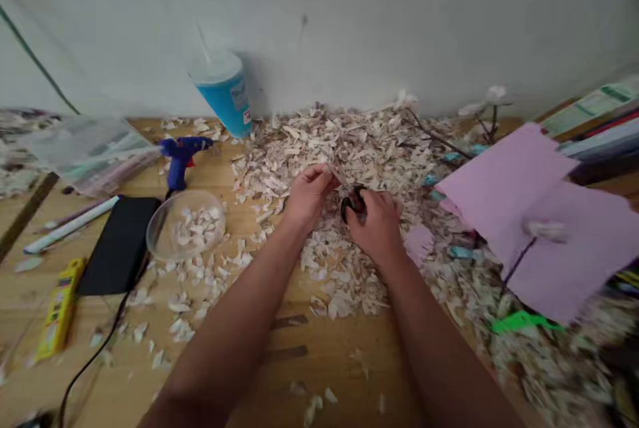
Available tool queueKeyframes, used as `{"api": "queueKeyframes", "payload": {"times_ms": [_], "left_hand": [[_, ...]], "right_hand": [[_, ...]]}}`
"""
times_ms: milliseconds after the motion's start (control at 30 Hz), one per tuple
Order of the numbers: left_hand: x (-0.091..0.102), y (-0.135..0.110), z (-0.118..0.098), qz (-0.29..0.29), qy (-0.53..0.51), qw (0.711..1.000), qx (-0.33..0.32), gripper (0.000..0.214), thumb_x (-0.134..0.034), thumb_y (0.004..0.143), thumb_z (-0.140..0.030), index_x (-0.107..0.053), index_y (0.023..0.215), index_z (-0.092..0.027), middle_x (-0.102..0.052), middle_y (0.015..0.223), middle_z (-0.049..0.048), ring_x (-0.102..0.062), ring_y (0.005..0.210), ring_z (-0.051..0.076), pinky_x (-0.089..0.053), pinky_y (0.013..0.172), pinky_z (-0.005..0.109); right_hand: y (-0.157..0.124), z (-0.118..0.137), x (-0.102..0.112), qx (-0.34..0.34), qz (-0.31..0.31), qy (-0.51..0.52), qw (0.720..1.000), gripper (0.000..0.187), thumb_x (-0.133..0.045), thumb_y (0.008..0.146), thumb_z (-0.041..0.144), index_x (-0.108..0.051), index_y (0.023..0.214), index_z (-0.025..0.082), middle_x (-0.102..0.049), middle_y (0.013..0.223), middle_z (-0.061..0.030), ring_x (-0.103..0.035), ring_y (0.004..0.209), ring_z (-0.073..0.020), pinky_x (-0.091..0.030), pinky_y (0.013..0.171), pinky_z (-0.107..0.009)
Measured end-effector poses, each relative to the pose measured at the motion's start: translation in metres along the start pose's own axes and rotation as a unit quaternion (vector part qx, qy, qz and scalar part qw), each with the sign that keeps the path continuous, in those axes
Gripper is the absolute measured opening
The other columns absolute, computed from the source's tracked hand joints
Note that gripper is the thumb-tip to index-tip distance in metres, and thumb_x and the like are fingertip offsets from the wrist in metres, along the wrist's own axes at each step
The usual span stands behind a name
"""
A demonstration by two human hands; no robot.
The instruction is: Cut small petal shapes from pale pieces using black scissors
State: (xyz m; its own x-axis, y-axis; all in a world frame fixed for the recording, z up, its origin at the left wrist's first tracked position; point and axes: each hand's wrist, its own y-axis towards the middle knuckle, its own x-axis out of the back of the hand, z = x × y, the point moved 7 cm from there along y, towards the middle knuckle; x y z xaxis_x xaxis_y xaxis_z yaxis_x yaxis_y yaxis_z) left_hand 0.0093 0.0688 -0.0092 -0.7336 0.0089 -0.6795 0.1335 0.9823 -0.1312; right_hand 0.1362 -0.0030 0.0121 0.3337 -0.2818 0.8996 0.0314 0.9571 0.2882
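Note:
My left hand (pixel 312 192) is closed in a pinch on a small pale paper piece (pixel 333 176). My right hand (pixel 377 221) grips the dark handles of a pair of scissors (pixel 345 210), whose blades point toward the left hand and are hard to make out. Both hands are close together over a heap of pale paper scraps (pixel 299 142). To the left of my left forearm stands a clear round plastic bowl (pixel 158 241) with several small pale pieces in it.
Behind the bowl are a blue glue gun (pixel 178 162) and a blue cup (pixel 222 102) with a straw. A black notebook (pixel 120 245) and a yellow box (pixel 60 308) lie left. Pink sheets (pixel 509 175), twigs with white blossoms (pixel 496 95) and a green plastic piece (pixel 524 321) are right.

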Motion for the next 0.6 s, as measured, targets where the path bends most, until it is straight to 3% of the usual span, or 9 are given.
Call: {"api": "queueKeyframes", "payload": {"times_ms": [600], "left_hand": [[0.0046,0.0045,-0.0031,0.016,0.066,0.998,-0.020,0.026,-0.083,0.066,-0.035,-0.067,0.076,-0.016,-0.061,0.068,-0.0026,-0.058,0.062,0.007,-0.052,0.069,0.023]], "right_hand": [[0.0018,-0.0043,0.0016,0.002,-0.032,0.018,0.999,0.024,-0.053,0.088,0.036,-0.064,0.101,0.020,-0.069,0.093,-0.0092,-0.054,0.095,-0.0273,-0.032,0.083,-0.040]]}}
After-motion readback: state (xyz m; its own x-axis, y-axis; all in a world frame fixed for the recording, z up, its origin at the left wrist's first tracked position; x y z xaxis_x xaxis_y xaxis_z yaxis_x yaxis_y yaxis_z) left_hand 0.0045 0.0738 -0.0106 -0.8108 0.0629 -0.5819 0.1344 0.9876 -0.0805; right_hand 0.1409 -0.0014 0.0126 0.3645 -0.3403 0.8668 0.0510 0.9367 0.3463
